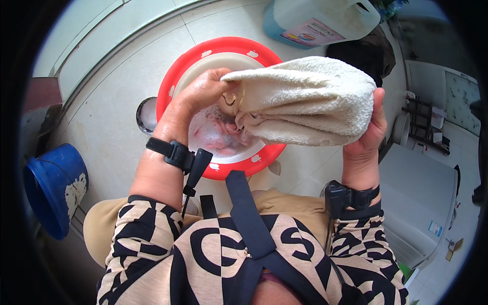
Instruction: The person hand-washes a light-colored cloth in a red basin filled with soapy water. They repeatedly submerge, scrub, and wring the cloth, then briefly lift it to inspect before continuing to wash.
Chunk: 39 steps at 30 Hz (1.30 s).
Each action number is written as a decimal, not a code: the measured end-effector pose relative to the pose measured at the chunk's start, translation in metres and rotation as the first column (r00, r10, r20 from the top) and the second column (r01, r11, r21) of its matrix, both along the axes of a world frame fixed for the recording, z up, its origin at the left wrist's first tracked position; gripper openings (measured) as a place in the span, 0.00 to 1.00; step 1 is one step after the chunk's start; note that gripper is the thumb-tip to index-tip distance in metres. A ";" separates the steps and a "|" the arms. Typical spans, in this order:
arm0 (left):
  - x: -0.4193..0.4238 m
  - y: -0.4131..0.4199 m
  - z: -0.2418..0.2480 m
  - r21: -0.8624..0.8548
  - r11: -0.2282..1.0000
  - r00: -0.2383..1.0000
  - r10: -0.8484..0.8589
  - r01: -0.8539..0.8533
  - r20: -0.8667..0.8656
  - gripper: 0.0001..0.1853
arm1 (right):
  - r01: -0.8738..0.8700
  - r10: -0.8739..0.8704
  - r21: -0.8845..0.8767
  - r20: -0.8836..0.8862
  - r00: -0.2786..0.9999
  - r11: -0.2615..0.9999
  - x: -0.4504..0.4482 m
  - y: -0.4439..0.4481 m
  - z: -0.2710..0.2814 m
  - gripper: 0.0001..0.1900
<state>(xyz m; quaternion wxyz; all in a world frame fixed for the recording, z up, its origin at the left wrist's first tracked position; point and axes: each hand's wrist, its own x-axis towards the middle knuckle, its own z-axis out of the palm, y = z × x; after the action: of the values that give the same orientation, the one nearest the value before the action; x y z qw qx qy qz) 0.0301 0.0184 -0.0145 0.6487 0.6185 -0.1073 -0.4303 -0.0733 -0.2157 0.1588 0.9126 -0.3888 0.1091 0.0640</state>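
Note:
A cream fleece cloth piece (316,101), folded and bulging, is stretched between my two hands above a red-rimmed plastic basin (175,68). My left hand (207,89) pinches its narrow left edge, next to a smooth part with a small dark curved line. At the rounded other end, my right hand (370,127) cups the fleece from the outside with the thumb up; some of its fingers are hidden behind it. Sudsy water fills the basin's lower part, and pink cloth (219,139) lies soaking in it. The fleece hides part of the basin's right side.
A large jug of blue liquid (305,28) stands beyond the basin. On the left are a small metal bowl (146,114) and a tipped blue bucket (57,183). A white appliance (415,198) stands to the right, and a dark bag (358,55) behind my right hand.

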 end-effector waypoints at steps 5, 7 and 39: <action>-0.002 0.002 0.020 -0.181 0.979 0.936 0.029 -0.098 -0.350 0.20 | 0.025 -0.019 0.100 -0.058 0.998 0.995 0.002 -0.011 -0.009 0.27; -0.003 0.002 0.026 -0.346 0.931 0.870 -0.073 -0.116 -0.488 0.21 | 0.049 -0.040 0.074 -0.113 0.993 0.996 0.003 -0.013 -0.018 0.26; -0.045 0.008 -0.070 0.197 0.906 0.901 0.406 -0.374 -0.154 0.17 | -0.509 -0.003 -0.711 -0.584 0.812 0.484 0.041 0.056 -0.246 0.20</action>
<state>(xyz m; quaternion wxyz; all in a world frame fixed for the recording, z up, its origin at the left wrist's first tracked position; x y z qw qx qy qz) -0.0154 0.0268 -0.0846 0.6763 0.6342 0.1174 -0.3559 -0.0320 -0.1595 -0.0875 0.5213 -0.7600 0.3021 0.2436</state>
